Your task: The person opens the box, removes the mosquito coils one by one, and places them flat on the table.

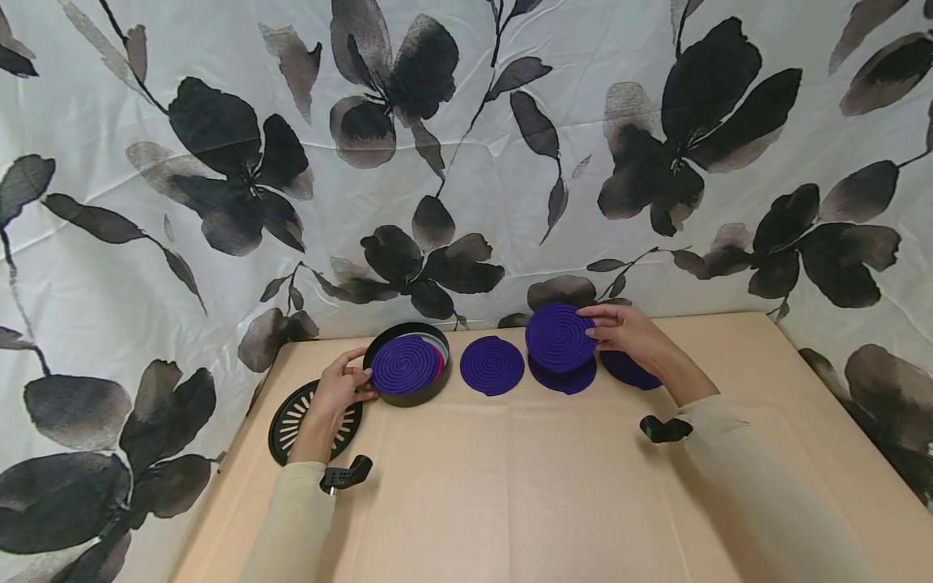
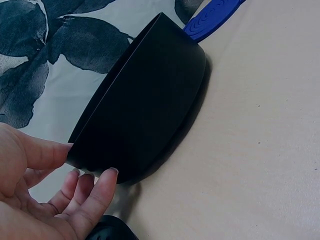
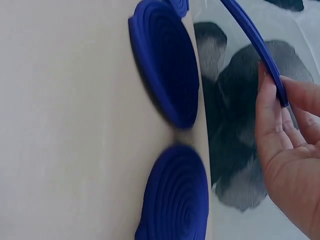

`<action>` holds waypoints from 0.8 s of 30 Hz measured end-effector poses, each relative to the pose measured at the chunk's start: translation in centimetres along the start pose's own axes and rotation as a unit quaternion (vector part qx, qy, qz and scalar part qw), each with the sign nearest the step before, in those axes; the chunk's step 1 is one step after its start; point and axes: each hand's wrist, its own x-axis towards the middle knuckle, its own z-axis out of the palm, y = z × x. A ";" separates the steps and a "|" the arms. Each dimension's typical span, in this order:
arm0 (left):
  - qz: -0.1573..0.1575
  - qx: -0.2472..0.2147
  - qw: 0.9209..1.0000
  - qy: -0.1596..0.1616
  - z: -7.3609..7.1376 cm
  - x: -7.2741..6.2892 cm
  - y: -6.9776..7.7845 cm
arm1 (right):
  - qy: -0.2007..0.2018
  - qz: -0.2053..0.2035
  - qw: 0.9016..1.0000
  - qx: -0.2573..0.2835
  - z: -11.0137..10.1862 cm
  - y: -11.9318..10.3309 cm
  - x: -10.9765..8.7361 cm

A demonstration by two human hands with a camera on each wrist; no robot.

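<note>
My left hand (image 1: 338,393) grips the near left side of a black round container (image 2: 135,100), thumb at the rim and fingertips against the wall. Inside it lies a purple spiral-ridged coaster (image 1: 404,364), with a pink edge and a pale edge showing beneath. Pinched at its right edge between the thumb and fingers of my right hand (image 1: 627,332) is another purple spiral coaster (image 1: 560,336). It is tilted up, face toward the head camera, above a coaster on the table (image 1: 564,383) that it partly covers in the head view.
One purple coaster (image 1: 492,366) lies right of the container. Another coaster (image 1: 628,372) is partly hidden by my right hand. A black slotted disc (image 1: 280,429) lies under my left wrist. Floral cloth (image 1: 503,194) hangs right behind the table's (image 1: 510,486) back edge.
</note>
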 end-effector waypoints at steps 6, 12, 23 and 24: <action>-0.003 -0.002 1.000 0.000 -0.1 0.0 0.0 | 0.018 0.004 1.000 0.001 -2.0 1.1 -1.1; 0.006 0.008 1.000 0.008 0.0 0.1 -0.2 | 0.039 0.011 0.999 -0.006 -3.9 2.0 -2.3; 0.004 0.009 1.000 0.009 -0.1 0.2 -0.4 | 0.053 0.018 0.998 -0.030 -7.2 3.1 -4.8; 0.004 0.009 1.000 0.008 -0.1 0.2 -0.4 | 0.055 0.018 0.998 -0.033 -7.4 3.1 -5.0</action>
